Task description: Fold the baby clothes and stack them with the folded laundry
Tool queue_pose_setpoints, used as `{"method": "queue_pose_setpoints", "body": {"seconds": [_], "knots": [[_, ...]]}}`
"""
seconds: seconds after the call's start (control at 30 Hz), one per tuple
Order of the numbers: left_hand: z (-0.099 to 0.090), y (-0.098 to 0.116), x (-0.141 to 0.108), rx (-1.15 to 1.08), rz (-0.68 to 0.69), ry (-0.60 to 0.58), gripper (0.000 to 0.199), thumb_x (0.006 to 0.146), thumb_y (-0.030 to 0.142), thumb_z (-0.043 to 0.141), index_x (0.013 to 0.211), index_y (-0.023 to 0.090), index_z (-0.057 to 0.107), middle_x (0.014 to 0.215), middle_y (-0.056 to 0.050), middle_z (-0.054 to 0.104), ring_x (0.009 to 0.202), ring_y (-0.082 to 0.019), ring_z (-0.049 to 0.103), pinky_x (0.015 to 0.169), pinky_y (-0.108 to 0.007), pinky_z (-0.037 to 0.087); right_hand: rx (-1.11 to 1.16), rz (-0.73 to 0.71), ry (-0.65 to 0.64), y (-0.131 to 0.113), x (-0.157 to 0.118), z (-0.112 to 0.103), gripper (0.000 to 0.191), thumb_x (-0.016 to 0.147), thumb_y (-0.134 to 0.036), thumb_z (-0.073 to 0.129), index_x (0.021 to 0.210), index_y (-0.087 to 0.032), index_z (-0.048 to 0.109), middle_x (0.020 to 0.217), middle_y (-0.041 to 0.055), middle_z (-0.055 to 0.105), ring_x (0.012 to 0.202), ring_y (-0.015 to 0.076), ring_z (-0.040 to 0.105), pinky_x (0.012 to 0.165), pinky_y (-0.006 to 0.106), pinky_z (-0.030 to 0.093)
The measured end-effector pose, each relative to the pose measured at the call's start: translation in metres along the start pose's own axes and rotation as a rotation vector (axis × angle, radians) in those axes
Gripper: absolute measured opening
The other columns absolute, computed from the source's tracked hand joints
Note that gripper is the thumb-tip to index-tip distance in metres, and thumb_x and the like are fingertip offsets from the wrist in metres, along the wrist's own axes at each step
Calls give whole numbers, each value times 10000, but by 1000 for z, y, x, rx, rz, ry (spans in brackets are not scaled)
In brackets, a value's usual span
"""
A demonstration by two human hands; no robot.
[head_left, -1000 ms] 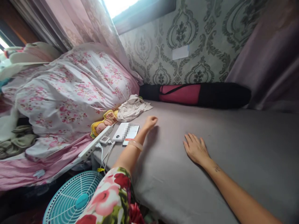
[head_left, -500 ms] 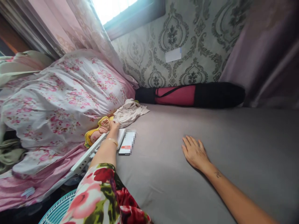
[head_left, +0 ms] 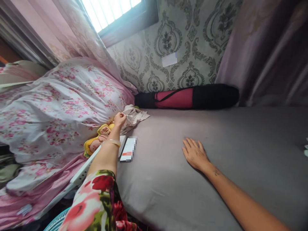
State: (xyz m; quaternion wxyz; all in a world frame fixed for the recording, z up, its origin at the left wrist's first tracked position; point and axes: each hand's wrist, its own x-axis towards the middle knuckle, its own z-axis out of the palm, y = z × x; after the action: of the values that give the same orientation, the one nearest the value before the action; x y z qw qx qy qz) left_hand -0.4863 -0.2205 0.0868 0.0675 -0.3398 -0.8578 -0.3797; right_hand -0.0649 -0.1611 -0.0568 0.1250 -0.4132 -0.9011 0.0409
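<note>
My left hand point(head_left: 120, 119) is closed at the left side of the bed, its fingers gripping part of a crumpled off-white cloth point(head_left: 134, 118). A yellow cartoon cushion point(head_left: 94, 144) lies below and left of that hand, partly behind the forearm. Beside the forearm rests a phone point(head_left: 127, 150) with a white and orange display, next to a white object point(head_left: 122, 141) mostly hidden by the arm. My right hand point(head_left: 195, 154) lies flat on the grey sheet point(head_left: 163, 173), fingers spread, holding nothing.
A black and red long bag point(head_left: 175, 98) lies along the patterned wall point(head_left: 144, 69). Floral bedding point(head_left: 60, 106) is heaped at the left. A white slotted rail point(head_left: 80, 175) and a turquoise basket point(head_left: 57, 221) are at the lower left. Curtains hang on both sides.
My left hand has moved up and away from the cushion to the cloth and has lifted slightly. The view has shifted a little; my right hand stays flat on the sheet.
</note>
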Motion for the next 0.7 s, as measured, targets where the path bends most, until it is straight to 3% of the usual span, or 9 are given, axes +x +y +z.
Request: {"method": "queue_pose_setpoints", "body": {"seconds": [0.23, 0.47, 0.57, 0.7], "knots": [[19, 86, -9, -372, 191, -66, 151, 761, 308, 604, 793, 184, 525, 660, 25, 545, 641, -128, 530, 622, -230, 427, 18, -14, -16, 0, -1, -6, 538, 982, -332, 269, 1433, -104, 453, 1506, 155, 410, 1401, 294, 335, 1152, 526, 176], [29, 160, -60, -781, 340, -308, 253, 779, 382, 647, 830, 197, 483, 615, 56, 513, 525, -80, 479, 515, -187, 382, 163, -39, 26, 8, -5, -9, 499, 965, -303, 321, 1394, -118, 497, 1456, 155, 478, 1372, 278, 396, 1155, 510, 215], [28, 188, -92, -888, 338, -456, 337, 759, 452, 684, 844, 208, 469, 622, 60, 535, 484, -68, 472, 466, -176, 360, 401, 0, 169, 13, 0, -23, 475, 950, -300, 342, 1362, -149, 524, 1375, 150, 561, 1283, 247, 506, 1098, 446, 353], [25, 219, -134, -1013, 355, -576, 385, 736, 485, 722, 861, 213, 480, 615, 70, 531, 456, -54, 457, 429, -164, 325, 733, 72, 474, 14, 8, -56, 468, 920, -399, 429, 1318, -181, 545, 1289, 157, 613, 1202, 258, 567, 1003, 435, 455]]}}
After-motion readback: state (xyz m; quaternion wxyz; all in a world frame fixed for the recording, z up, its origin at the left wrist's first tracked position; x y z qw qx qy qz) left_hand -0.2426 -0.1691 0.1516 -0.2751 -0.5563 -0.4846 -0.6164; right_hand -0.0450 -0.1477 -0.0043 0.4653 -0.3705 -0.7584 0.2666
